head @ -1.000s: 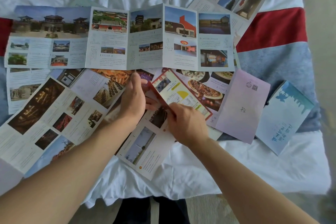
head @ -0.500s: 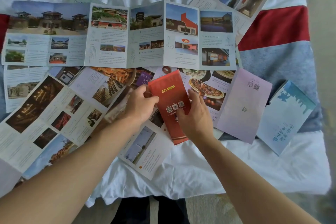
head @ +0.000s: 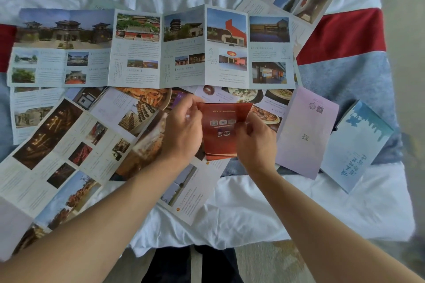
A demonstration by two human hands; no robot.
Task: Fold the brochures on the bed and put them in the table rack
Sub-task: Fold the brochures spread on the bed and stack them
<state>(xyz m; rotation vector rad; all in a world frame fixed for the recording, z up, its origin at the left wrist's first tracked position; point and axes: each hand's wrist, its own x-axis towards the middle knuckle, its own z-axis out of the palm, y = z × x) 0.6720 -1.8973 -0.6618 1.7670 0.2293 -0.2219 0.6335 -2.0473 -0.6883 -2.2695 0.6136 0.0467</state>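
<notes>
1. Both hands share the grip on the red brochure (head: 222, 130): left hand (head: 181, 132) pinches its left edge, right hand (head: 255, 142) its right edge.
2. It's folded, raised just above the bed (head: 230, 218), long axis running away from the person, squarely between the hands.
3. Right of the grip: lilac leaflet (head: 305, 133), then blue booklet (head: 357, 145), both folded.
4. Beyond the grip, the long panorama brochure (head: 149, 50) lies unfolded.
5. No rack in view.

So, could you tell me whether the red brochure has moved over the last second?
Yes. The red brochure was flipped closed, cover up, nearer the lilac leaflet.
</notes>
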